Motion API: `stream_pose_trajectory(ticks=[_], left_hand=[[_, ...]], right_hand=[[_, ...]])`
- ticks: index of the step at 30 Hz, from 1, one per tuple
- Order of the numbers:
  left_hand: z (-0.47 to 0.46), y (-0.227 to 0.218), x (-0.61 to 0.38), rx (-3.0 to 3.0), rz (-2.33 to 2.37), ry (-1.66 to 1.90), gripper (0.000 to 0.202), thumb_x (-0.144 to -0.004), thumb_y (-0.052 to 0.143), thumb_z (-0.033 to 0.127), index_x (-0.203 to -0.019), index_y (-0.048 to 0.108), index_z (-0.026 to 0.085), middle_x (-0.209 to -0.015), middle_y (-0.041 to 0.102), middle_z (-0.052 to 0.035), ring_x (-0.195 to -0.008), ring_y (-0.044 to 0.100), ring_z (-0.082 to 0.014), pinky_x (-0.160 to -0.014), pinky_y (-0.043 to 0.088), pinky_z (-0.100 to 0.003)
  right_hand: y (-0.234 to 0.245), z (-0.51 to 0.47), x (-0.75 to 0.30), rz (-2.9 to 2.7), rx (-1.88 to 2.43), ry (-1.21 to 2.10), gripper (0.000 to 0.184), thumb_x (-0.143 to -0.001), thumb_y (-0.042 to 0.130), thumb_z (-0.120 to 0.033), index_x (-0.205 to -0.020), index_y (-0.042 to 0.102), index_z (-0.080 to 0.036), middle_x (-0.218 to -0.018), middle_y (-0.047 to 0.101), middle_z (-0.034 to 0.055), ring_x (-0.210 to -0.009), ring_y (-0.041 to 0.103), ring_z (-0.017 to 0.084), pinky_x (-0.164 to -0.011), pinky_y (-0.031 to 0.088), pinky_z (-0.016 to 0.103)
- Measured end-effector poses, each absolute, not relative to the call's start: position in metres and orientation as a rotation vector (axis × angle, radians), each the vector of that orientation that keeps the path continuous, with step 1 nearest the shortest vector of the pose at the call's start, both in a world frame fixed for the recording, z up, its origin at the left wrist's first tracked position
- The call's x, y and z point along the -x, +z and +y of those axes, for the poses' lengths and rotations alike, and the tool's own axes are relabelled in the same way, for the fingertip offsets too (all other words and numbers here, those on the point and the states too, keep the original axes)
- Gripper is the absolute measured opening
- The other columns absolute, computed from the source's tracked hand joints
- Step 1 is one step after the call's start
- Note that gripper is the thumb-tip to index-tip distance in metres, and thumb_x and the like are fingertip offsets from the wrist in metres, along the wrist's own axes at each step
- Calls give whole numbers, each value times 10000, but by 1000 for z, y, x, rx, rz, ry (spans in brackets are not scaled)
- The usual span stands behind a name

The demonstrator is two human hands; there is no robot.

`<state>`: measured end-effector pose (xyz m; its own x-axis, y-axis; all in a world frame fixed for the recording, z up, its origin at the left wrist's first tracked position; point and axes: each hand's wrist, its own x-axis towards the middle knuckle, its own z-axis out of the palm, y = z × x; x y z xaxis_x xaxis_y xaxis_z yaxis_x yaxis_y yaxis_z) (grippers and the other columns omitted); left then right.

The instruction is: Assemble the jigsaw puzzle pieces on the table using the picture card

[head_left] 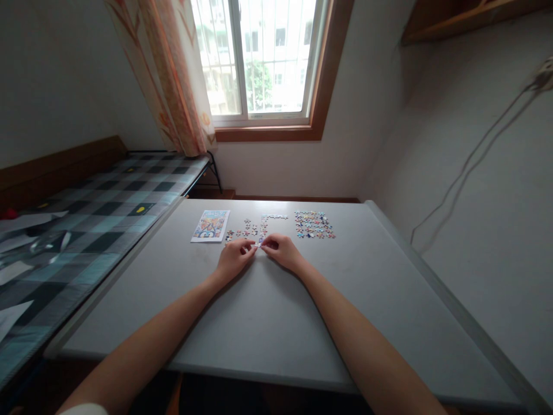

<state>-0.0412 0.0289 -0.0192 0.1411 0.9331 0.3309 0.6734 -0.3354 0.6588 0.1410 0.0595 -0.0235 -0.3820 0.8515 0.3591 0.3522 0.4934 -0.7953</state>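
My left hand [235,258] and my right hand [280,249] rest on the grey table [268,311], fingertips meeting in a pinch around a small jigsaw piece [258,245]. Just beyond the fingers lies a partly joined strip of puzzle border [268,220] shaped like a corner. Left of it are a few loose pieces [241,232]. A dense pile of loose pieces [314,225] lies to the right. A colourful reference picture card [210,225] lies flat at the left of the group.
A bed with a checked blue and black cover [95,213] stands along the table's left side, with papers on it. A window [259,57] with a curtain [173,75] is ahead. The wall at right carries a hanging cable [470,161].
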Motion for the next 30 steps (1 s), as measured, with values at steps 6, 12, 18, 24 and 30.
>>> stream_pose_trajectory(ticks=[6,12,18,24,30], left_hand=[[28,-18,41,-2072,1555,1009,241,-797,570,348,-915,695,178,-738,669,-21,-593,572,-114,-603,465,-229],[29,-19,42,-2067,1547,1008,251,-805,563,357,-929,692,181,-745,666,-18,-595,571,-112,-607,461,-227],[29,-21,42,-2064,1542,1016,251,-804,564,356,-935,688,181,-745,665,-16,-595,572,-111,-608,458,-226],[29,-19,42,-2054,1553,1015,243,-797,573,355,-919,690,180,-733,665,-15,-591,572,-111,-608,461,-227],[28,-18,41,-2060,1548,1022,245,-798,569,354,-916,689,176,-735,669,-17,-586,572,-109,-607,463,-225]], right_hand=[[-23,59,-141,-1946,993,810,102,-751,596,-222,-761,666,-148,-681,627,11,-616,511,107,-594,398,218],[-21,58,-141,-1944,991,812,99,-747,597,-214,-756,667,-144,-681,630,14,-615,511,108,-598,397,221],[-21,58,-140,-1941,983,816,88,-743,600,-199,-748,666,-140,-665,621,10,-606,501,104,-588,391,217],[-21,58,-141,-1939,988,822,83,-741,599,-195,-742,664,-143,-663,621,8,-605,504,105,-588,392,218],[-20,58,-141,-1941,988,819,85,-741,597,-192,-745,666,-142,-671,625,10,-614,512,107,-593,395,218]])
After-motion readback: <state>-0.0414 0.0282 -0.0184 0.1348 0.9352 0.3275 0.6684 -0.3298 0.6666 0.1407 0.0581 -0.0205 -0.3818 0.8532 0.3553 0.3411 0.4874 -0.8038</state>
